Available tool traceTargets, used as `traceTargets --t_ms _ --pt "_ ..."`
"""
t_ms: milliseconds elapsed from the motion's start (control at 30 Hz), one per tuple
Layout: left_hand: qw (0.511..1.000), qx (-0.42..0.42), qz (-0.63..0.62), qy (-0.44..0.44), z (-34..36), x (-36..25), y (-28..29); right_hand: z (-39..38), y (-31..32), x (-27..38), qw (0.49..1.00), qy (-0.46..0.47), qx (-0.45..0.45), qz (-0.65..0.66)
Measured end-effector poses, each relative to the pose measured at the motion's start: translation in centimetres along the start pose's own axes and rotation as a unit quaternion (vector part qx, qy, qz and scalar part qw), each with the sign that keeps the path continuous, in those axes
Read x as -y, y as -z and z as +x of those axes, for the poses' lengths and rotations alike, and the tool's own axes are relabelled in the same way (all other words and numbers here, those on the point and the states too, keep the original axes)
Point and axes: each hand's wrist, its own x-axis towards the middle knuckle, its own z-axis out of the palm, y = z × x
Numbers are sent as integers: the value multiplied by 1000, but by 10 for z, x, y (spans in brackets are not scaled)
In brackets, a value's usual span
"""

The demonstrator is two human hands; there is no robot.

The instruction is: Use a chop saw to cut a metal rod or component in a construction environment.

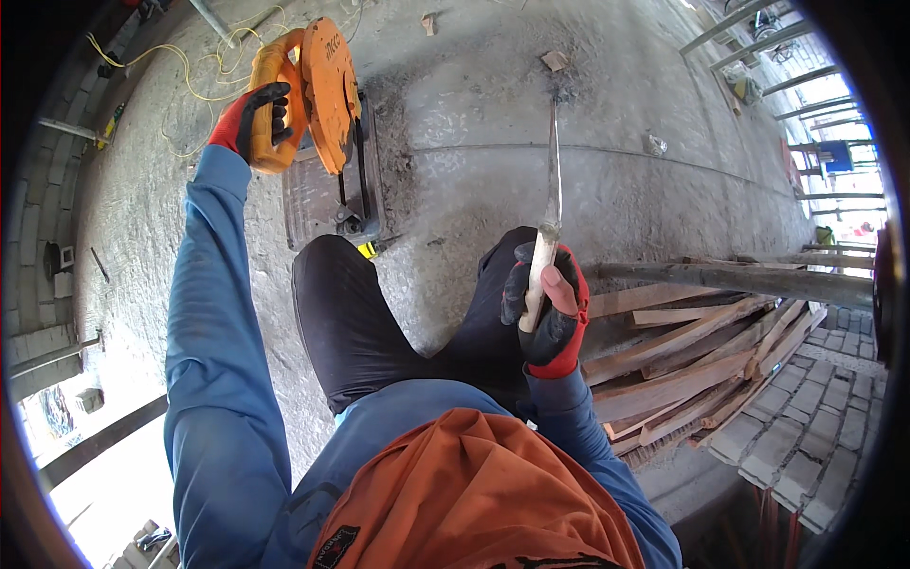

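Note:
My left hand [261, 121], in a red and black glove, is closed round the orange handle of a cut-off saw [329, 95] at the upper left. The saw's round orange guard stands above its metal base [327, 194] on the floor. My right hand [553, 303], gloved with a bare thumb showing, grips a long narrow-bladed tool [545, 251] by its pale handle. Its thin metal blade points away from me, toward the far floor; whether it is a knife or another tool cannot be told.
Cut wooden boards [682, 365] lie piled at my right beneath a round pole [730, 278]. Grey bricks [806, 417] are stacked beyond them. A yellow cord [190, 81] loops over the floor behind the saw. Small debris [555, 61] lies ahead.

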Motion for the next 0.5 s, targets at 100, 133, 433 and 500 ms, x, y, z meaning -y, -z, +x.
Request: traceTargets --t_ms 100,133,433,500 --pt "1000 3 12 1 0 -1 1 1 6 -3 1000 -20 14 17" --pt "1000 4 12 2 1 -1 1 1 7 -3 1000 -21 13 17" --pt "1000 5 19 -5 -1 -2 0 2 0 3 998 -18 34 55" --pt "1000 6 23 -5 -3 -2 -3 2 -1 3 996 -24 48 70"
